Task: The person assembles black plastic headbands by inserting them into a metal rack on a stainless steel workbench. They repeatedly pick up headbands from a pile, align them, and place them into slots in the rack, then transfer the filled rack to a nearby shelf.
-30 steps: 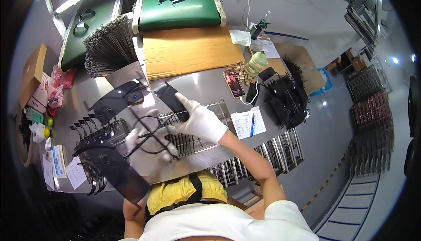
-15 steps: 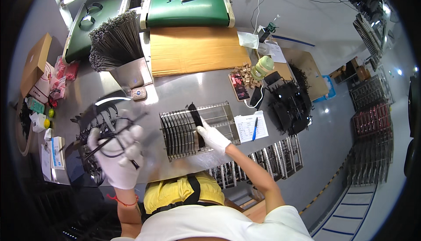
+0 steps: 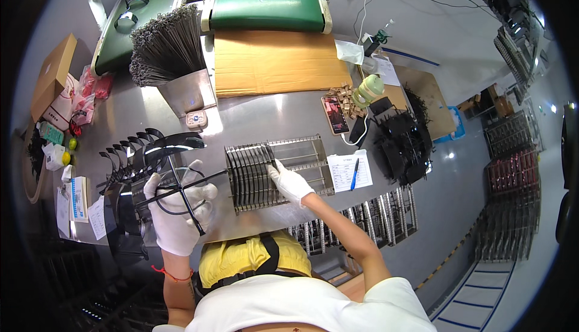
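Observation:
My left hand [image 3: 178,226], in a white glove, grips a black cross-shaped hanger [image 3: 179,188] with thin rods. Glossy black curved lenses [image 3: 175,143] are attached around the hanger, some overlapping those behind. On the table ahead of me lies a slotted metal rack [image 3: 323,151], its left part filled with a row of upright black curved pieces [image 3: 247,178]. At the right end of that row, my gloved right hand [image 3: 291,186] pinches the last black curved lens [image 3: 271,162], which now stands in the rack. Its fingertips partly cover the lens.
Beyond the rack lie a cardboard sheet [image 3: 271,66] and a green conveyor [image 3: 265,15]. A metal bin [image 3: 190,93] holds many thin rods. To the right are a phone [image 3: 333,114], a green bottle [image 3: 368,90], a paper sheet [image 3: 344,178] and piled black parts [image 3: 401,148]. More racks [image 3: 386,211] stand below the table edge.
My right hand has lowered the black curved lens into the rack beside the others. The left hand's hanger has turned and shifted slightly right, and it is no longer blurred.

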`<action>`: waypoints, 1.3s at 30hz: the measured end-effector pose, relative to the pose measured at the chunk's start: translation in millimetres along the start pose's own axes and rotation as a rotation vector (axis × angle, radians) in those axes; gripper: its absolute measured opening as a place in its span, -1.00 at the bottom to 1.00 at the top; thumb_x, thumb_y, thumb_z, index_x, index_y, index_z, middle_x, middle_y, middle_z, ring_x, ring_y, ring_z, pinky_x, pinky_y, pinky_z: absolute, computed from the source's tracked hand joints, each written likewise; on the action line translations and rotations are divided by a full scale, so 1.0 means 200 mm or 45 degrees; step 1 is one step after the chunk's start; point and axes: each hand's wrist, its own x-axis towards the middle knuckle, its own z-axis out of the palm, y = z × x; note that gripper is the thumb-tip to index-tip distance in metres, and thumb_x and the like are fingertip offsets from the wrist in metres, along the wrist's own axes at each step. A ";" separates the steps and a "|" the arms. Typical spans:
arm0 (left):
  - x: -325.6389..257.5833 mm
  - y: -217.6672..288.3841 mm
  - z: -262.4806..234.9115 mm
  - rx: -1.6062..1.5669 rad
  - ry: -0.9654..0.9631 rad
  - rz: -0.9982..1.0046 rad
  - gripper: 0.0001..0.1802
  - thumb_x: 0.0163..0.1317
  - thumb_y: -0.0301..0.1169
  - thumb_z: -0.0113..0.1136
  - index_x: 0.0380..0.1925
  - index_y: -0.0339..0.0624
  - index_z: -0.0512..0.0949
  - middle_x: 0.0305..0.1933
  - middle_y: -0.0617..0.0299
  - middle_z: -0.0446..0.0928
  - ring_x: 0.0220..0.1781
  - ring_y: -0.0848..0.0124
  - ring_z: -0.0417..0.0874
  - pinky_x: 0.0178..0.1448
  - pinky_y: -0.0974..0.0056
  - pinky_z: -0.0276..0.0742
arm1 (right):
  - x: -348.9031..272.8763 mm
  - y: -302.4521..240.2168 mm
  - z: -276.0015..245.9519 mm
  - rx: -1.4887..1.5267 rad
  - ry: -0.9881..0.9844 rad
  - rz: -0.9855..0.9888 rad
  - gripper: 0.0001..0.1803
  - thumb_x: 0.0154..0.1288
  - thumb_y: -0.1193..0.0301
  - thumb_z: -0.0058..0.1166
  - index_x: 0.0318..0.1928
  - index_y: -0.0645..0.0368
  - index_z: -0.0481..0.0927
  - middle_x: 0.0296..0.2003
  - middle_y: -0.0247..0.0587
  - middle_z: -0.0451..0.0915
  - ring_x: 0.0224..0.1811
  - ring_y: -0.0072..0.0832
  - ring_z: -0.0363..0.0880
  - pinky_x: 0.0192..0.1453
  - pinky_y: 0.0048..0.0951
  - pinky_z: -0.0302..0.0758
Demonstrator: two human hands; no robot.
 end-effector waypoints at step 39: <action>0.07 0.13 0.03 0.647 -0.555 0.794 -0.31 0.41 0.00 -0.07 0.28 -0.38 0.27 0.15 -0.22 0.48 0.15 -0.07 0.55 0.11 0.03 0.64 | -0.02 0.01 -0.04 -0.261 -0.050 0.015 -0.14 0.43 -0.23 -0.32 0.22 0.42 0.29 -0.31 0.31 0.64 -0.25 0.09 0.67 -0.12 -0.03 0.57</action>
